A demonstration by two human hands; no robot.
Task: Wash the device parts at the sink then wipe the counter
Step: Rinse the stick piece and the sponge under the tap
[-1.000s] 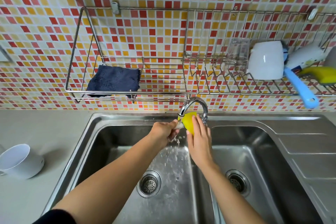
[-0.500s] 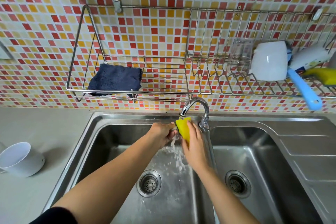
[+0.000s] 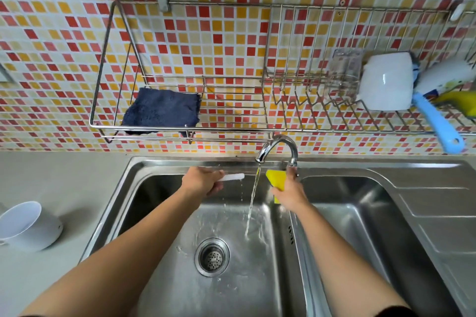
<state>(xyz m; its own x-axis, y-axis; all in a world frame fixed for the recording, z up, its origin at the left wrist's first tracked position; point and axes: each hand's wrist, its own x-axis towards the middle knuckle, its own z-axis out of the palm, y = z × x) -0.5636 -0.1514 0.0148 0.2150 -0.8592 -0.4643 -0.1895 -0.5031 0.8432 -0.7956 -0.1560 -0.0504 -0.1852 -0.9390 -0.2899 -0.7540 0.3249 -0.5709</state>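
My left hand (image 3: 203, 181) grips a thin white device part (image 3: 233, 177) that sticks out to the right, dripping over the left basin of the steel sink (image 3: 164, 165). My right hand (image 3: 289, 192) holds a yellow sponge (image 3: 276, 179) just right of the stream, fingers up near the tap's base. Water runs from the curved tap (image 3: 279, 147) between my two hands and lands in the left basin above the drain (image 3: 212, 256). A white bowl-shaped part (image 3: 25, 226) lies tipped on the grey counter (image 3: 64, 175) at the left.
A wire wall rack (image 3: 231, 131) hangs above the sink. It carries a dark blue cloth (image 3: 162, 110), a clear container (image 3: 343, 74), a white cup (image 3: 386, 82), a blue-handled brush (image 3: 438, 126) and a yellow item (image 3: 458, 101). The right basin (image 3: 360, 213) and draining board (image 3: 438, 201) lie to the right.
My hands have parted. The left hand drew the white part leftward out of the stream, and the right hand with the sponge shifted right, so the water now falls freely between them.
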